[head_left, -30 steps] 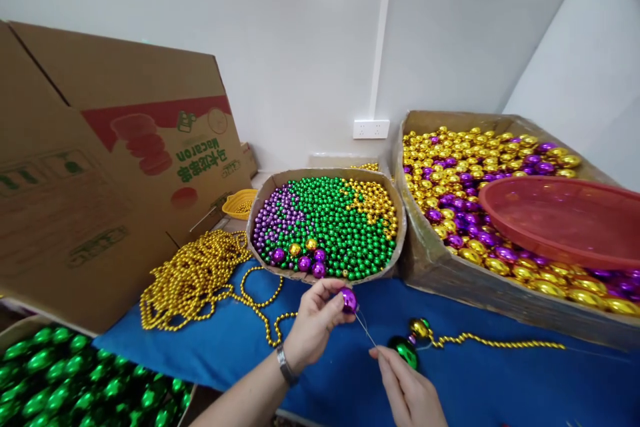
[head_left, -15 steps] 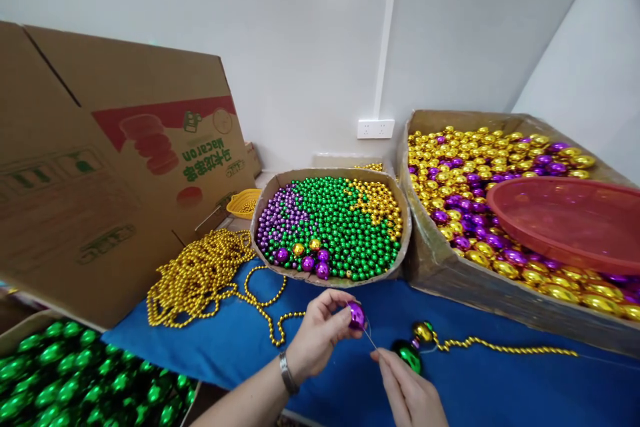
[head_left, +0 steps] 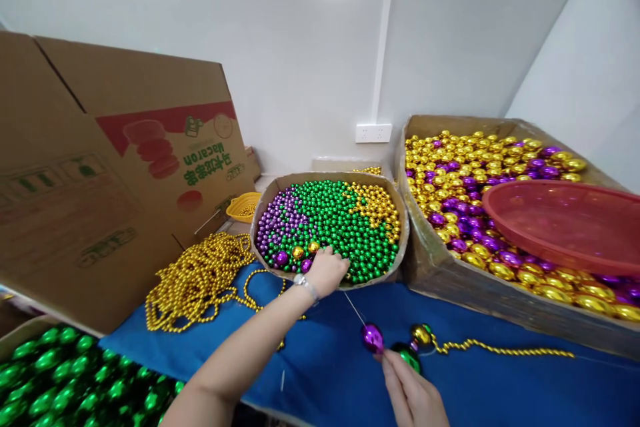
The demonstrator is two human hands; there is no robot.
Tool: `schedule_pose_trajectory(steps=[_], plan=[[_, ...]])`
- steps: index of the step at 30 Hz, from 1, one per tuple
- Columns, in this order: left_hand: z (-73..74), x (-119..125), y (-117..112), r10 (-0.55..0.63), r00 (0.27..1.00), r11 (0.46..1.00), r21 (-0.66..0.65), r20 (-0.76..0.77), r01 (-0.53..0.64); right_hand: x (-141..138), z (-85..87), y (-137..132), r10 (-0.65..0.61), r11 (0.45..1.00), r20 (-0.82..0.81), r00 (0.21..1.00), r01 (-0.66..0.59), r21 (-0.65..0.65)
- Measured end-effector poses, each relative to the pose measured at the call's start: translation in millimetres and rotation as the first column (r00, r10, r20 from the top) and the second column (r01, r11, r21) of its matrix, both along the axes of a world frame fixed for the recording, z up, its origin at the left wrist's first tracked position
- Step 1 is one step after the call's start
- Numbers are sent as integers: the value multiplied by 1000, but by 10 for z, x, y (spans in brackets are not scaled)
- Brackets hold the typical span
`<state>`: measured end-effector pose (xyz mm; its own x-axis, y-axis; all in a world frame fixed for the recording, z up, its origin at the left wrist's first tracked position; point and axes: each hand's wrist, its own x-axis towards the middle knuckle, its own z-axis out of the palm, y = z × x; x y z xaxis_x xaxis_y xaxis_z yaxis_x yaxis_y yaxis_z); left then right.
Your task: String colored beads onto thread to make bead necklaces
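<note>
My left hand (head_left: 327,272) reaches over the near rim of the cardboard box of small beads (head_left: 345,213). Its fingers bend down among the green beads, and their tips are hidden. At the lower middle, my right hand (head_left: 413,383) is closed in a pinch on a thin, straight threading wire (head_left: 354,307). A shiny purple ball bead (head_left: 373,337) sits on this wire, against my right fingertips. From there the wire points up and left toward the box. Beside the right hand lie a large green ball (head_left: 407,355) and a gold ball (head_left: 421,333), joined to a gold bead string (head_left: 500,348).
A heap of gold bead strands (head_left: 200,283) lies left on the blue cloth (head_left: 320,360). Behind it stands a large carton (head_left: 150,180). Green balls (head_left: 65,373) fill a box at lower left. At right, a red basin (head_left: 560,220) rests on gold and purple balls (head_left: 465,200).
My left hand has let go of the purple ball and moved up into the bead box. The ball now sits against my right fingertips, which have hardly moved.
</note>
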<state>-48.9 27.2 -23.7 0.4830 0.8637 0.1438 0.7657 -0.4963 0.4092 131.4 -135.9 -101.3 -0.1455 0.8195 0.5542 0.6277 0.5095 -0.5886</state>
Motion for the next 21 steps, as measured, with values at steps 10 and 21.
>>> schedule_pose_trajectory(steps=[10,21], plan=[[-25,-38,-52,42,955,989,-147,294,2,67,12,-13,-49,999,-18,999,49,24],[6,-156,-615,599,133,687,-592,790,422,4,18,7,-12,1000,11,1000,12,9]])
